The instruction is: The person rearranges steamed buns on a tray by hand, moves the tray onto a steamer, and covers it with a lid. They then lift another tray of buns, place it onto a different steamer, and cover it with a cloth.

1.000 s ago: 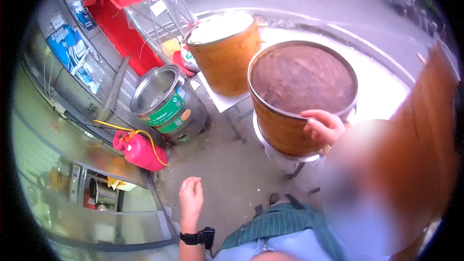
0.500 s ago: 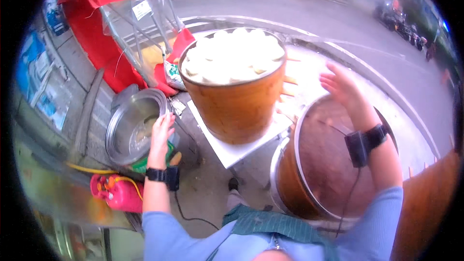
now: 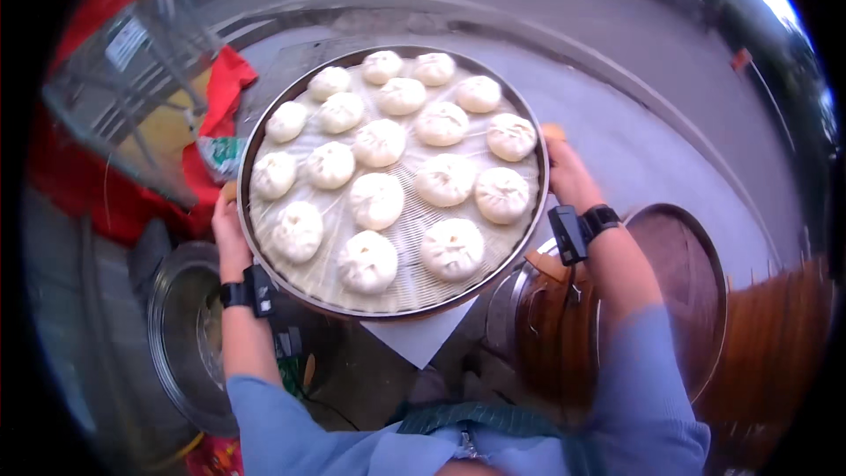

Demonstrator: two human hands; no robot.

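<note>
A round steamer tray (image 3: 401, 312) with a dark rim fills the middle of the head view. Several white pleated buns (image 3: 377, 201) sit spaced apart on its pale ribbed liner (image 3: 404, 269). At the tray's left side, my left hand (image 3: 229, 231) is closed around a light wooden handle, mostly hidden by the fingers and the rim. On the opposite side, my right hand (image 3: 570, 178) grips another wooden handle (image 3: 553, 131). The tray looks roughly level. What lies directly beneath it is hidden, so I cannot tell whether it is raised.
A white board corner (image 3: 423, 339) shows below the tray. To the left stands a wide metal pot (image 3: 172, 335), with red cloth (image 3: 227, 88) over a frame behind it. Brown steamer tiers (image 3: 551, 335) and a round, brown-topped vessel (image 3: 665, 256) stand at the right, near my forearm.
Both hands were apart and empty; now they hold the tray's handles. The tray of buns appears larger and nearer, and the view has shifted.
</note>
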